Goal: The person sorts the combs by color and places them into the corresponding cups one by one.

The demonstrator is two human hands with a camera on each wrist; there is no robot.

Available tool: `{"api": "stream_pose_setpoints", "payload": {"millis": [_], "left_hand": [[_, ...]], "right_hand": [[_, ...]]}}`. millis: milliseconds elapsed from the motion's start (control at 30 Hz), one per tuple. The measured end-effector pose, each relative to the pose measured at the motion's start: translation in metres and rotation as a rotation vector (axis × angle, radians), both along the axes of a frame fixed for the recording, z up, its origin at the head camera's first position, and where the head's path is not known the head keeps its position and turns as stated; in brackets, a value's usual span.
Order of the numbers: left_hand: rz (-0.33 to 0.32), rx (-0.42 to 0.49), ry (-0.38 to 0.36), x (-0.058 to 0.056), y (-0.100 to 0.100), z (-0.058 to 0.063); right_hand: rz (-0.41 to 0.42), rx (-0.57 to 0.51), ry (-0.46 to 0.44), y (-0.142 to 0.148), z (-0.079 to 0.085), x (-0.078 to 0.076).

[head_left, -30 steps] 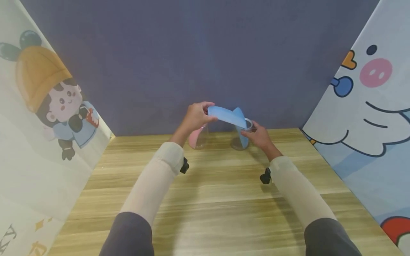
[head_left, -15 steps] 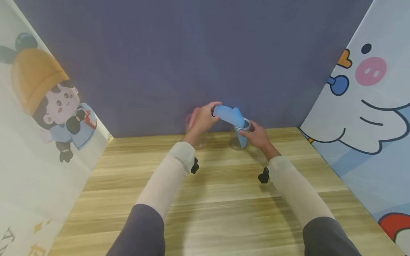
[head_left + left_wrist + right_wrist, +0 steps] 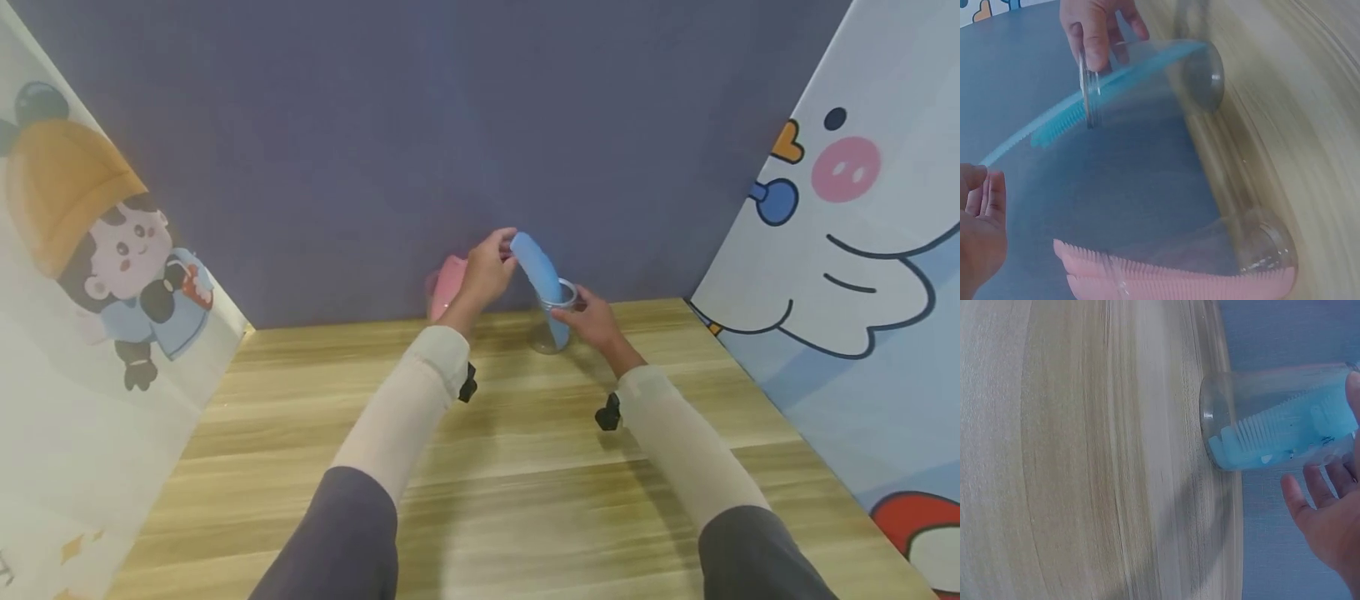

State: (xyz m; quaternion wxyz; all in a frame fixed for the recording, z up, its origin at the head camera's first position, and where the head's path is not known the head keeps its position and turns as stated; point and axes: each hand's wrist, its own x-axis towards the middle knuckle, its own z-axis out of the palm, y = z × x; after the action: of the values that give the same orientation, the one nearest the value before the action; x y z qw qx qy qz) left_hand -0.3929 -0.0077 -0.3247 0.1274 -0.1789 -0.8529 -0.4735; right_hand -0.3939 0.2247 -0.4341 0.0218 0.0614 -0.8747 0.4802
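Note:
A long blue comb [image 3: 536, 260] leans out of a clear jar [image 3: 1207, 94], its lower end reaching the jar's base in the left wrist view. My left hand [image 3: 487, 268] pinches the comb's upper end between thumb and fingertips. A second blue comb [image 3: 1060, 126] lies alongside it, also inside the jar. With thumb and fingers about the upper part near the rim, my right hand [image 3: 596, 322] holds the jar, which stands on the table. Behind my left hand, pink combs [image 3: 448, 285] stand in another clear jar [image 3: 1266, 234], partly hidden in the head view.
The wooden table [image 3: 510, 500] runs up to a grey-blue back wall [image 3: 480, 125] close behind both jars. Side panels with cartoon prints flank it: a figure in an orange hat [image 3: 67, 192] at left, a white character [image 3: 847, 217] at right.
My left hand has moved right and tipped the blue comb from nearly level to steep, its lower end now down in the jar. The right hand keeps its hold on the jar.

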Motion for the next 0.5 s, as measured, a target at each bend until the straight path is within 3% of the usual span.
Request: {"api": "stream_pose_setpoints", "payload": {"millis": [167,267,500], "left_hand": [[-0.033,-0.103,-0.082,0.003,-0.001,0.001],[-0.040,-0.172,-0.091,0.005,-0.003,0.001],[-0.015,-0.181,-0.095,0.012,-0.021,0.002]], "right_hand": [[0.012,0.014,-0.012,-0.003,-0.002,-0.001],[0.011,0.019,-0.005,-0.001,-0.001,-0.002],[0.009,0.024,0.001,0.004,0.000,-0.002]]}}
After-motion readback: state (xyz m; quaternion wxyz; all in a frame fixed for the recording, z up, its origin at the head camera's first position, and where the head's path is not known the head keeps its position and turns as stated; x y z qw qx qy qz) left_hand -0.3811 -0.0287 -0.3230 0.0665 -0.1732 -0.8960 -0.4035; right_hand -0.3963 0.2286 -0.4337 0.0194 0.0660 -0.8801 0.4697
